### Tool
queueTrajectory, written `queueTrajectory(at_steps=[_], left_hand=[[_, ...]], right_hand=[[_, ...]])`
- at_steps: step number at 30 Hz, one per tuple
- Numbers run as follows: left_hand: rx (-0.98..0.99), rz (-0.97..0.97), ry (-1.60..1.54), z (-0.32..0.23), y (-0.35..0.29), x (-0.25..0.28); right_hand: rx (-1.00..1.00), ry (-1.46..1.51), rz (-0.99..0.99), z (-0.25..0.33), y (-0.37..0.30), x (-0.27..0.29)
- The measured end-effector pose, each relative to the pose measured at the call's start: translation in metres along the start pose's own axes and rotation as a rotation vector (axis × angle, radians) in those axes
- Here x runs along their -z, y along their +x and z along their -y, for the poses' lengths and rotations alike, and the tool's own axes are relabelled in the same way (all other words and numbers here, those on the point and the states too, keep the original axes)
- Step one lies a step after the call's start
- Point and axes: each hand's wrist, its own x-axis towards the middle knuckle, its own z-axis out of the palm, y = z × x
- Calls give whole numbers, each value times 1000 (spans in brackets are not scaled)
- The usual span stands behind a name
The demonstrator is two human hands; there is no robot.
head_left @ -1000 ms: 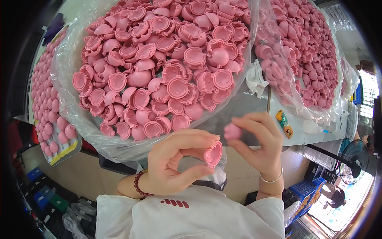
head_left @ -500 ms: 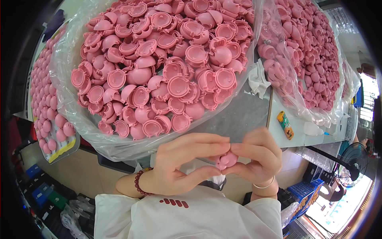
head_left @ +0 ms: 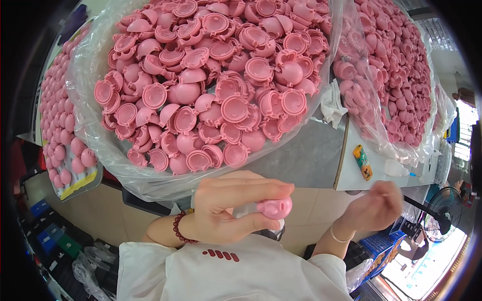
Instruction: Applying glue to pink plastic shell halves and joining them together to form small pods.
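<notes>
Pinched between the thumb and fingers of my left hand (head_left: 226, 205) is a small pink plastic ball-shaped piece (head_left: 277, 206) with a knob and a small slot on it. My left hand is closed on it in front of my shirt, just below the near edge of the clear bag (head_left: 108, 155). That bag lies spread wide, heaped with pink plastic half shells (head_left: 188, 120) with small tabs on their rims. My right hand (head_left: 376, 205) is apart from the piece, off to the right below the table edge. Motion smears its curled fingers, so what they hold, if anything, is unclear.
Another clear bag of pink half shells (head_left: 396, 95) lies at the right. Near it are an orange-and-green lighter (head_left: 362, 163), a small white bottle (head_left: 395, 168) and a crumpled white tissue (head_left: 332, 104). A tray of pink balls (head_left: 63, 150) stands at the left. A black fan (head_left: 442, 215) is far right.
My right hand has let go of the pink piece and swung away to the right. My left hand keeps hold of the piece, now turned to show its slot. The view has shifted slightly.
</notes>
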Motion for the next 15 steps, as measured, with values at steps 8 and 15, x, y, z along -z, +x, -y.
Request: queueTrajectory(at_steps=[8,15], left_hand=[[-74,30,-54,-2,2,4],[275,-100,-640,-10,3,-7]], right_hand=[[-385,-399,-372,-93,15,56],[-679,-357,-57,-113,15,65]])
